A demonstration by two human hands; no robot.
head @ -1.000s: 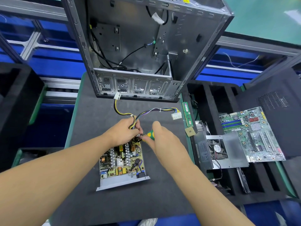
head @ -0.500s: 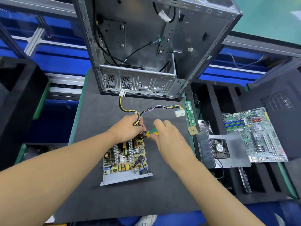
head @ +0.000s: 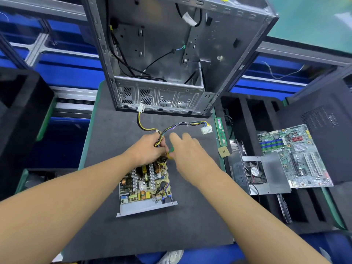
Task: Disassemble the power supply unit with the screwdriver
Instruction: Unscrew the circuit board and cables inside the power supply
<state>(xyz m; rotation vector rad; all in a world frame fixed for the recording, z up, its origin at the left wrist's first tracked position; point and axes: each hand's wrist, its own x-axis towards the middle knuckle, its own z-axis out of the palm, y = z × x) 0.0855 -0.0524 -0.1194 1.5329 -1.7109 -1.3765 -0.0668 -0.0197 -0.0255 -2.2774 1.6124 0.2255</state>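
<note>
The opened power supply unit (head: 144,185) lies on the dark mat, its circuit board bare in a grey metal tray. A cable bundle (head: 182,124) runs from its far end to a white connector (head: 206,129). My left hand (head: 146,149) grips the wires where they leave the board. My right hand (head: 186,155) holds the green and yellow screwdriver (head: 170,151) at the board's far right corner. The screwdriver's tip is hidden between my hands.
An empty computer case (head: 171,60) stands at the back of the mat (head: 106,141). To the right, black foam slots hold a RAM stick (head: 220,134), a CPU chip (head: 223,151), a fan housing (head: 255,172) and a motherboard (head: 293,155).
My hands stay at the board's far end. The right hand has shifted slightly on the screwdriver, covering more of its handle. The camera has tilted a little.
</note>
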